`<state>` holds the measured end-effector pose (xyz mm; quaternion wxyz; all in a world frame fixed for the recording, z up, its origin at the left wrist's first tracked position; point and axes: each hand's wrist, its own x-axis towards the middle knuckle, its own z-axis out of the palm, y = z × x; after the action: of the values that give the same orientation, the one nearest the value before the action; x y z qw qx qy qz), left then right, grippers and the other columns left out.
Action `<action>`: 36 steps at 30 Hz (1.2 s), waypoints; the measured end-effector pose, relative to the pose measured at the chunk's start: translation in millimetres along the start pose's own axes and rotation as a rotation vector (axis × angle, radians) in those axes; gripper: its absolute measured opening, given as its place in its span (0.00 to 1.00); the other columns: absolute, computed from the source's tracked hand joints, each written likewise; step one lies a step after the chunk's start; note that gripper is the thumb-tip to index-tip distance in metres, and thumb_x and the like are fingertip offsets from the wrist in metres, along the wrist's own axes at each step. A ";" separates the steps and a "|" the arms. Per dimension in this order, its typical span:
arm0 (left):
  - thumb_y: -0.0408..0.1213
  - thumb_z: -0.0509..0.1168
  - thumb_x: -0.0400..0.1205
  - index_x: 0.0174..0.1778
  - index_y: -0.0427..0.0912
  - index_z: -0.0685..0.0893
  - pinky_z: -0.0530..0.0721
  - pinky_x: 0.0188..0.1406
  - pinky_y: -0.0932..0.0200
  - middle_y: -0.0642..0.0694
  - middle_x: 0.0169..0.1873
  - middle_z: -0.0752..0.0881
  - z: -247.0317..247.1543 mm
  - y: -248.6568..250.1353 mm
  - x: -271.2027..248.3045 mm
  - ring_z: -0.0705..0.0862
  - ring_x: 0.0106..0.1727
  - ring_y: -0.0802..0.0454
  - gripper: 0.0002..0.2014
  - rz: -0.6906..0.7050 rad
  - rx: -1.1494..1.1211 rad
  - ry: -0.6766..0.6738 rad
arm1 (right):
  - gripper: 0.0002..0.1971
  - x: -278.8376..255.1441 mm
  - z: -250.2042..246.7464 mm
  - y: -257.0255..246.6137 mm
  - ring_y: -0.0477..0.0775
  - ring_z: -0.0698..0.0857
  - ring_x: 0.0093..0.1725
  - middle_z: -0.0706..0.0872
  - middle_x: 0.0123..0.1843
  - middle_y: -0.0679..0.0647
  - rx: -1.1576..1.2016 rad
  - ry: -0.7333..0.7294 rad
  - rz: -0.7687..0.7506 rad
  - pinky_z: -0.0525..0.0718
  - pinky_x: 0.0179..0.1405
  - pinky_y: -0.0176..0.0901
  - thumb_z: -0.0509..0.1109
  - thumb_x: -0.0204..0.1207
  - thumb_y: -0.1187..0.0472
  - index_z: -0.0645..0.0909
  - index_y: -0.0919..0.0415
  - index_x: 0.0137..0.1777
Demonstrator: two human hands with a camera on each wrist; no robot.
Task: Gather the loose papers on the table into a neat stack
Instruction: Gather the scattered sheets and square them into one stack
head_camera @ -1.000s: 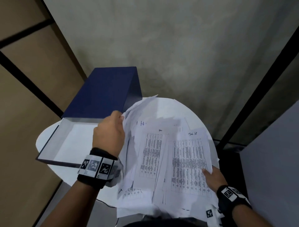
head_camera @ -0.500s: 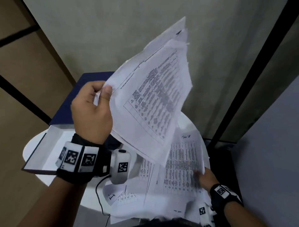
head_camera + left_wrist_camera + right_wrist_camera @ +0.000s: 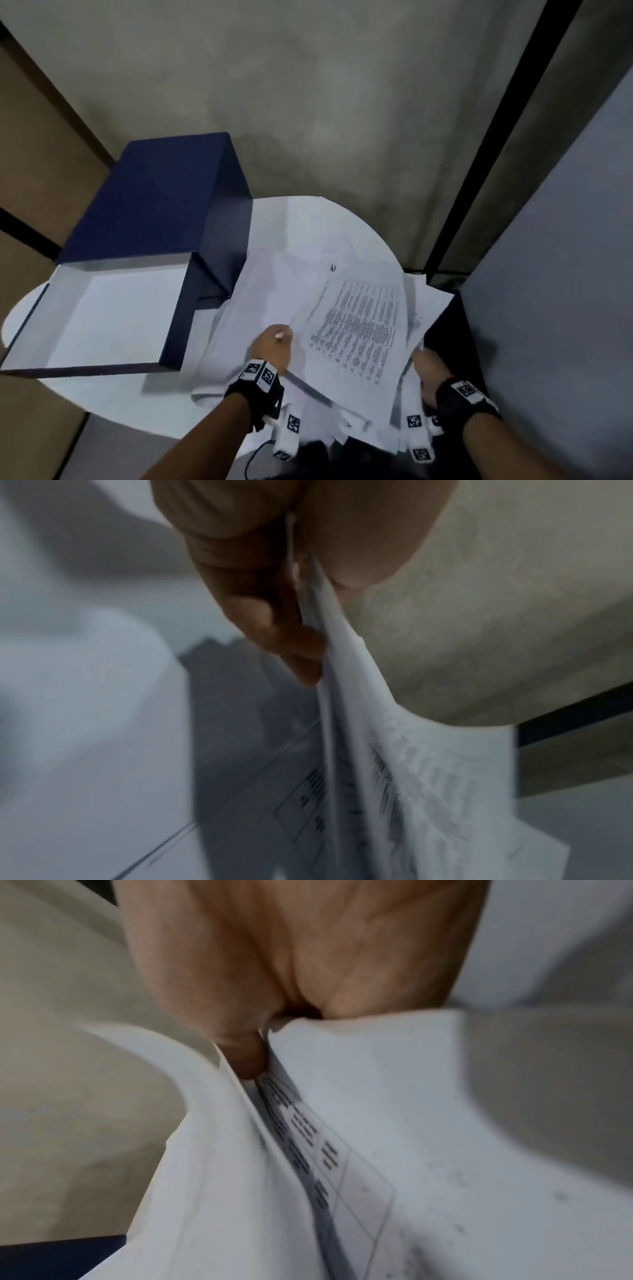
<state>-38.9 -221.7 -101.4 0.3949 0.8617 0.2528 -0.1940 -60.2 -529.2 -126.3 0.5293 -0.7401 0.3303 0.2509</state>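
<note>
Since half a second ago the left hand [image 3: 272, 349] has come down from high in the air, and the sheets it lifted now lie low over the pile again; the papers [image 3: 356, 329] spread on the near right part of the round white desk [image 3: 113, 394], some sheets passing over its near and right edge. The left hand holds the near left corner of the top sheets; in the left wrist view its thumb [image 3: 359, 534] and curled fingers [image 3: 270, 631] pinch the edges of several sheets, so this grip is closed on the papers. The right hand [image 3: 430, 373] is at the near right side of the pile; in the right wrist view its thumb lies between two layers of sheets and the palm is against their edge, so the grip takes hold of the papers too, though the fingers are hidden under them. An open dark blue box [image 3: 102, 308] stands on the left of the desk, its lid [image 3: 154, 202] raised on the far side; the left edge of the papers is just beside its right wall.
</note>
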 end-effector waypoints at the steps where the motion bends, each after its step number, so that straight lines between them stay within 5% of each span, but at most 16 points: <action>1: 0.64 0.68 0.70 0.54 0.58 0.82 0.86 0.57 0.47 0.48 0.51 0.89 4.9 -9.2 6.5 0.87 0.53 0.44 0.21 -0.014 -0.008 -0.067 | 0.06 2.4 0.8 2.1 0.56 0.77 0.38 0.78 0.73 0.75 0.013 0.014 0.029 0.78 0.47 0.41 0.54 0.88 0.67 0.71 0.59 0.57; 3: 0.70 0.73 0.57 0.55 0.59 0.78 0.87 0.53 0.45 0.50 0.49 0.89 11.2 -20.1 12.7 0.88 0.50 0.47 0.33 -0.018 0.017 -0.164 | 0.06 0.5 2.3 5.6 0.61 0.78 0.42 0.78 0.74 0.75 0.076 0.010 0.074 0.81 0.62 0.51 0.55 0.88 0.65 0.74 0.59 0.55; 5: 0.56 0.76 0.64 0.64 0.56 0.75 0.85 0.58 0.51 0.50 0.56 0.87 10.7 -13.6 3.5 0.87 0.54 0.48 0.33 0.035 0.073 -0.214 | 0.15 0.0 3.5 8.3 0.63 0.85 0.45 0.84 0.70 0.72 0.266 -0.050 0.080 0.80 0.73 0.62 0.58 0.89 0.52 0.83 0.59 0.50; 8: 0.39 0.72 0.75 0.76 0.47 0.71 0.78 0.66 0.55 0.46 0.68 0.81 14.2 -8.5 -5.5 0.81 0.65 0.47 0.31 0.108 0.128 -0.218 | 0.28 -2.1 2.6 9.5 0.65 0.87 0.64 0.90 0.63 0.59 0.697 -0.168 0.080 0.77 0.75 0.69 0.62 0.78 0.29 0.87 0.48 0.63; 10: 0.38 0.70 0.78 0.79 0.44 0.67 0.75 0.71 0.55 0.44 0.71 0.78 19.0 -4.4 -11.3 0.78 0.69 0.47 0.32 0.130 0.097 -0.317 | 0.26 -9.1 2.3 7.5 0.59 0.82 0.71 0.86 0.68 0.50 0.621 -0.180 0.034 0.74 0.78 0.64 0.69 0.77 0.34 0.81 0.46 0.70; 12: 0.43 0.68 0.80 0.75 0.45 0.70 0.76 0.68 0.58 0.47 0.68 0.80 22.9 1.7 -17.0 0.81 0.65 0.50 0.28 0.149 0.105 -0.404 | 0.23 -8.5 4.4 11.5 0.58 0.81 0.70 0.83 0.70 0.51 0.465 -0.107 -0.053 0.74 0.78 0.60 0.77 0.78 0.58 0.77 0.54 0.72; 15: 0.52 0.64 0.81 0.66 0.48 0.79 0.76 0.63 0.63 0.52 0.60 0.85 11.5 -2.6 -15.2 0.83 0.61 0.51 0.20 0.197 0.192 -0.214 | 0.22 -0.1 7.5 16.2 0.65 0.86 0.60 0.87 0.63 0.62 0.299 0.056 -0.060 0.80 0.71 0.66 0.74 0.75 0.77 0.81 0.66 0.68; 17: 0.51 0.65 0.78 0.62 0.50 0.81 0.80 0.64 0.53 0.48 0.60 0.84 -7.0 -15.1 -4.9 0.83 0.62 0.47 0.18 0.206 0.206 0.056 | 0.23 8.3 3.8 20.7 0.65 0.85 0.57 0.86 0.59 0.61 0.256 0.126 -0.048 0.81 0.70 0.66 0.74 0.75 0.78 0.80 0.66 0.70; 20: 0.44 0.69 0.75 0.67 0.50 0.77 0.79 0.65 0.43 0.44 0.67 0.77 -44.8 -30.6 11.1 0.78 0.66 0.42 0.23 0.081 0.250 0.356 | 0.27 22.8 -8.5 27.9 0.66 0.85 0.63 0.86 0.66 0.61 0.190 0.201 -0.048 0.79 0.72 0.68 0.77 0.73 0.73 0.78 0.67 0.73; 24: 0.51 0.69 0.74 0.79 0.48 0.63 0.72 0.71 0.39 0.43 0.74 0.72 -68.7 -51.7 32.7 0.73 0.74 0.39 0.38 -0.142 0.357 0.201 | 0.23 25.0 -17.3 29.6 0.65 0.84 0.60 0.86 0.61 0.61 0.216 0.174 -0.053 0.78 0.72 0.64 0.73 0.75 0.78 0.79 0.71 0.71; 31: 0.56 0.69 0.74 0.79 0.54 0.63 0.73 0.70 0.40 0.43 0.74 0.70 -65.8 -51.0 40.7 0.72 0.73 0.40 0.37 -0.087 0.411 0.121 | 0.27 48.8 -13.8 44.1 0.68 0.86 0.64 0.87 0.65 0.64 0.231 0.159 -0.060 0.79 0.72 0.72 0.78 0.71 0.73 0.80 0.67 0.72; 33: 0.49 0.69 0.77 0.75 0.50 0.67 0.75 0.68 0.43 0.43 0.72 0.72 -62.1 -42.8 34.6 0.74 0.71 0.41 0.31 -0.020 0.448 0.175 | 0.32 52.5 -13.0 44.8 0.68 0.85 0.66 0.86 0.68 0.63 0.225 0.148 -0.076 0.79 0.72 0.72 0.80 0.68 0.69 0.78 0.65 0.74; 36: 0.36 0.64 0.79 0.58 0.43 0.74 0.84 0.53 0.49 0.41 0.54 0.82 -62.4 -28.9 23.7 0.83 0.55 0.41 0.12 0.092 0.380 0.224 | 0.32 69.8 -12.7 54.7 0.67 0.84 0.67 0.86 0.68 0.61 0.232 0.147 -0.078 0.78 0.73 0.71 0.80 0.69 0.68 0.77 0.64 0.75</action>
<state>-28.7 -150.3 -92.6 0.2035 0.9473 0.2146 -0.1231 -55.4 -568.9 -206.5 0.5952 -0.7026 0.3658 0.1355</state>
